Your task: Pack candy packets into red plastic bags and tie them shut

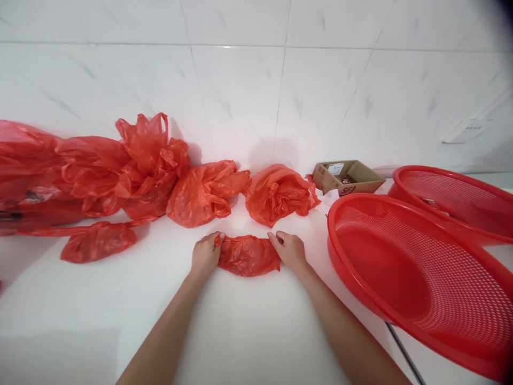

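Observation:
A small red plastic bag (249, 256) lies on the white table between my two hands, bunched and crumpled. My left hand (206, 252) grips its left end, with a bit of red plastic poking out between thumb and fingers. At the other end, my right hand (289, 249) pinches the bag's upper right corner between thumb and curled fingers. Just beyond them sit two fuller red bags, a round gathered one (279, 197) and a knotted one (206, 193). What the held bag contains cannot be made out through the plastic.
Several larger red bags (148, 166) crowd the left along the tiled wall (240, 96). A smaller tied bag (98, 243) lies before them. On the right stand a large red plastic basket (385, 267), another red basket (460, 179) behind it, and an open cardboard box (360, 187).

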Demonstrator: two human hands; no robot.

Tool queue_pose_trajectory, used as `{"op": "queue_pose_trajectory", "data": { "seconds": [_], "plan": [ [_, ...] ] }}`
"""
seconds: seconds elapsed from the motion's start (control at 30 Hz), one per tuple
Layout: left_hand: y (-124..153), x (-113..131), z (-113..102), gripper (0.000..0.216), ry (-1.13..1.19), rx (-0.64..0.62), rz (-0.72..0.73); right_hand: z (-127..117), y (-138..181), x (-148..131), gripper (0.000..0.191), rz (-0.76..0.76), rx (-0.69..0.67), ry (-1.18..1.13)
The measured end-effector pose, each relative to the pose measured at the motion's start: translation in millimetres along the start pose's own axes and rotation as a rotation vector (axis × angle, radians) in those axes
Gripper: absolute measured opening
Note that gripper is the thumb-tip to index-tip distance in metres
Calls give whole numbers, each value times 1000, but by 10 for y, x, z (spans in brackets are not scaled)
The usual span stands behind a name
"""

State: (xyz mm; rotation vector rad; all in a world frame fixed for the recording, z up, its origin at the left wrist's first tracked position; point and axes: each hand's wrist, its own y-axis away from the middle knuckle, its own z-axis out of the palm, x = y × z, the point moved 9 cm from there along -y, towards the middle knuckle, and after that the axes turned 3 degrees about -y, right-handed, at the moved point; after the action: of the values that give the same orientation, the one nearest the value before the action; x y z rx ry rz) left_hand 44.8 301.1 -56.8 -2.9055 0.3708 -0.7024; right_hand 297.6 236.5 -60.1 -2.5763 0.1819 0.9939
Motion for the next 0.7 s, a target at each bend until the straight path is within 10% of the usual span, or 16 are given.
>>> {"op": "queue_pose_trajectory", "data": {
  "seconds": [0.5,0.7],
  "plan": [
    [41,-127,-84,40,94,27,-45,97,-35,75,53,109,-139,-632],
    [-13,-336,-175,35,6,73,-134,58,207,-455,54,126,-148,-750]
  ]
}}
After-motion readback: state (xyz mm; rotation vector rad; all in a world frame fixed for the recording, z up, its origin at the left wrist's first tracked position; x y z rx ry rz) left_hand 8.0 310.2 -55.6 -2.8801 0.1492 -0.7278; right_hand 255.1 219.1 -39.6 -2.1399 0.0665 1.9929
